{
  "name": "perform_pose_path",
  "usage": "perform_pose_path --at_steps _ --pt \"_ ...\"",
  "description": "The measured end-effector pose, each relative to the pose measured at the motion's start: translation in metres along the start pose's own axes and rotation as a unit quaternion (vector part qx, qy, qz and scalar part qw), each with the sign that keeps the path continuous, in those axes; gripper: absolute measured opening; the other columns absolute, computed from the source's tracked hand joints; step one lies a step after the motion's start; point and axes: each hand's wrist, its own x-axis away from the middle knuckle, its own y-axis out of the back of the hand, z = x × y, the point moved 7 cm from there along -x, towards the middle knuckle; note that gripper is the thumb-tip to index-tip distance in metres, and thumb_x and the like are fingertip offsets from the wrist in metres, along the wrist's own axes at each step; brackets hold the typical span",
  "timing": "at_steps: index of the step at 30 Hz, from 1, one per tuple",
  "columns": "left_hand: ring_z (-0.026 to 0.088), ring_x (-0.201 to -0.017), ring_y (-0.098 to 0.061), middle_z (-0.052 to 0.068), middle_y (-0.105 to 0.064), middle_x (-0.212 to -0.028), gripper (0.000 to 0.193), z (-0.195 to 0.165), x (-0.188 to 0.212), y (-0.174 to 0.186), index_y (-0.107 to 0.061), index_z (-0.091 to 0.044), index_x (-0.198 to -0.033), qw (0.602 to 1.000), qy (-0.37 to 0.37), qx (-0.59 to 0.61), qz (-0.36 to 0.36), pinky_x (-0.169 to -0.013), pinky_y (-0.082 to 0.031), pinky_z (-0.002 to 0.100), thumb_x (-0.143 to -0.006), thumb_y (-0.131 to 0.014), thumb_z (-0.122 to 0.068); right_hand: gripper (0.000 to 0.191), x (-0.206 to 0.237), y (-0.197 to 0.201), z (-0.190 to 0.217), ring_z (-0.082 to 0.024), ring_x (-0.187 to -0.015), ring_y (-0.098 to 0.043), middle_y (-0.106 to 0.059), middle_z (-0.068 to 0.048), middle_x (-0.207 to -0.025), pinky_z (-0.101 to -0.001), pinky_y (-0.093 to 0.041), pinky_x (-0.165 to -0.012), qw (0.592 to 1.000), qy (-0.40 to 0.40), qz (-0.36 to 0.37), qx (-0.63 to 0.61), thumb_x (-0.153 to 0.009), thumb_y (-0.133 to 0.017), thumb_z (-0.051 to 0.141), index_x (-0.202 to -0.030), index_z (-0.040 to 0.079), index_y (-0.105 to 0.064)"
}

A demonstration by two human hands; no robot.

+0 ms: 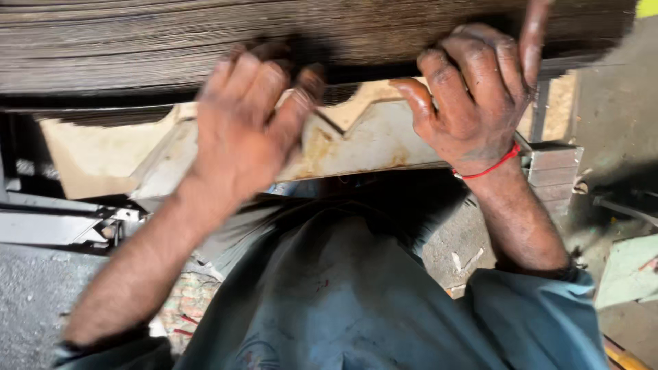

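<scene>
Here, a long stack of thin dark sheets (137,41) runs from the left side of the picture to the right, along the top. Under it, a pale metal piece (363,140) with a zigzag top edge and some rust marks also lies lengthways, left to right, just in front of the person. Both hands are up at it, so the metal piece lies straight ahead of them and a little below the fingers. Starting on the left, the left hand (247,130) is blurry. It lies over the left part of the metal piece with its fingers bent and close together, and the fingertips reach up to the bottom edge of the stack. It seems to press or hold there, but I cannot tell if it is really gripping. Moving right, the bare middle of the metal piece shows between the two hands. Then comes the right hand (473,96), with a red string (490,166) round the wrist. Its fingers curl down over the top edge of the metal piece and the thumb sits on the front, so it is clamped on it. One finger points up against the stack. Both hands are about as near as each other. Below is the person's blue shirt (356,301).
</scene>
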Motion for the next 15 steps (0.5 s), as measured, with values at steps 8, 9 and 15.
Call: perform_pose_path --at_steps 8,9,15 --pt "0.028 -0.108 -0.067 0.012 -0.063 -0.105 0.026 0.006 0.005 -0.008 -0.066 0.0 -0.113 0.993 -0.045 -0.053 -0.097 -0.08 -0.058 0.039 -0.087 -0.074 -0.001 0.029 0.131 0.024 -0.107 -0.031 -0.109 -0.066 -0.067 -0.016 -0.116 -0.0556 -0.026 -0.107 0.969 -0.235 0.044 0.063 -0.105 -0.07 0.031 -0.113 0.003 -0.07" --pt "0.029 -0.11 -0.067 0.012 -0.062 -0.104 0.026 0.004 0.002 -0.008 -0.066 0.001 -0.111 0.993 -0.046 -0.052 -0.097 -0.082 -0.059 0.04 -0.087 -0.074 -0.001 0.028 0.143 0.013 -0.113 -0.03 -0.108 -0.067 -0.067 -0.016 -0.116 -0.0541 -0.027 -0.105 0.968 -0.235 0.074 0.039 -0.104 -0.071 0.029 -0.114 0.003 -0.07" --pt "0.028 -0.107 -0.068 0.011 -0.063 -0.102 0.024 0.008 0.002 -0.006 -0.068 0.0 -0.108 0.996 -0.018 -0.029 -0.081 -0.085 -0.063 0.04 -0.084 -0.074 0.001 0.025 0.165 -0.005 -0.127 -0.026 -0.102 -0.068 -0.07 -0.015 -0.115 -0.0451 -0.036 -0.094 0.956 -0.233 0.151 -0.093 -0.099 -0.074 0.021 -0.117 0.005 -0.07"
